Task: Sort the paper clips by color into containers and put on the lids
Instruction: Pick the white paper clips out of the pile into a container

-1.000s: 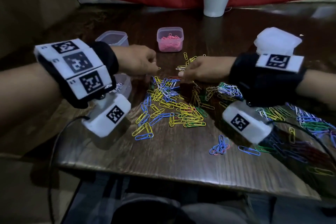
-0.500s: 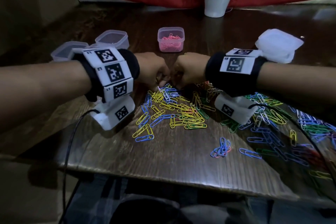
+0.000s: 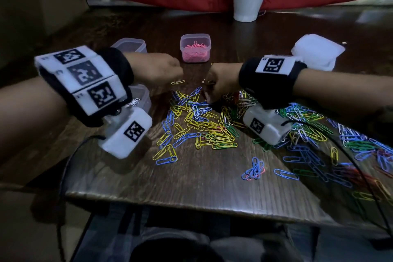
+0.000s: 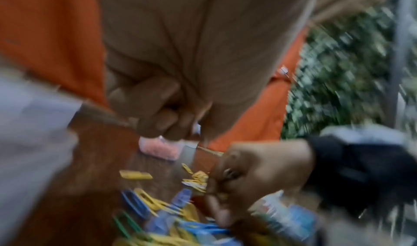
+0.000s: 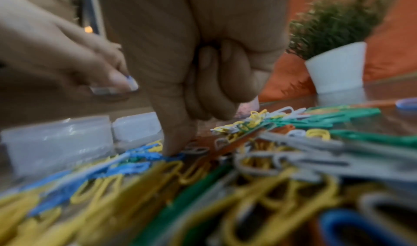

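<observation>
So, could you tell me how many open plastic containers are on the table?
3: pink-clip container at center back, clear container at back left, another clear container partly behind the left wrist. More may be hidden.

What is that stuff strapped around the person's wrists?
Each bare forearm wears a black wristband: the left wristband carries three white tags with black square codes, the right wristband shows one. Under each hangs a white box with a code, left box, right box, trailing black cables.

Dark wooden table (image 3: 191, 185) strewn with colored paper clips (image 3: 204, 125)
</observation>
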Available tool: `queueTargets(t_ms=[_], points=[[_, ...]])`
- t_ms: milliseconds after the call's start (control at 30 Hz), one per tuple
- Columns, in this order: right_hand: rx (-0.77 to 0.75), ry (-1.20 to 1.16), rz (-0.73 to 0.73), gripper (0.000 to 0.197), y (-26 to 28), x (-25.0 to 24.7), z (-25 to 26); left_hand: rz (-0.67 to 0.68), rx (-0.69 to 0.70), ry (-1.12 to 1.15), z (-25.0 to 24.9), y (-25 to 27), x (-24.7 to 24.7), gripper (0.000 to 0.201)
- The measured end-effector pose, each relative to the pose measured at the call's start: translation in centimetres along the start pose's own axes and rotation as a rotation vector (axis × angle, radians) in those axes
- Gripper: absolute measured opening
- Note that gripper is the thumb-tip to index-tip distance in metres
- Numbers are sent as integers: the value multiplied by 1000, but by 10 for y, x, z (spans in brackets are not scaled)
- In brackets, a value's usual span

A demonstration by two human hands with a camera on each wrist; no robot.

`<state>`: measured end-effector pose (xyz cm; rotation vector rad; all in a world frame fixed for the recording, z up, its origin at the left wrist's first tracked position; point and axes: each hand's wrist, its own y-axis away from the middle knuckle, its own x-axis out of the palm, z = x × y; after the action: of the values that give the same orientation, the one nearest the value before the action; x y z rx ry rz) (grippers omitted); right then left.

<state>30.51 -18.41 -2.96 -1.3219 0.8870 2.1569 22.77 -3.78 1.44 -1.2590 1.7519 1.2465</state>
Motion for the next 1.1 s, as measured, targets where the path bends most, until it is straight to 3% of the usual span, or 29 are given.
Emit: queueTargets(t_ms=[100,200,367,500,633,767,833,900,1000,1100], points=[[44,-73,6,6,4,1,-3,-76,-87,531,-5,8,7,28],[55,-201,-69,4,11,-5,-11,-41,-173,898,-12,16,15,32],[33,-147,-42,8,18,-8,-12,-21,-185,1291,-21,33,28,36],[89,32,-20,27,15,-4,-2,-34,-227,1423,-21,38,37,27],[212,-73,63,15,20,-4,-2,-61,-285,1262,-16,32,46,23],[269,-539,-24,30,25,-10,-9,-53,-245,593,-18,16,45,26],[261,-712,-25,30,31,-13,-11,-58,-164,415,-19,9,41,16],[210,-773,14,30,35,-12,-11,-86,-106,278,-24,0,38,5],[157,-817,33,24,43,-12,-8,-113,-54,-4,-29,-13,37,17],[151,-832,-3,22,50,-14,-6,-90,-40,-126,-31,-21,37,16]])
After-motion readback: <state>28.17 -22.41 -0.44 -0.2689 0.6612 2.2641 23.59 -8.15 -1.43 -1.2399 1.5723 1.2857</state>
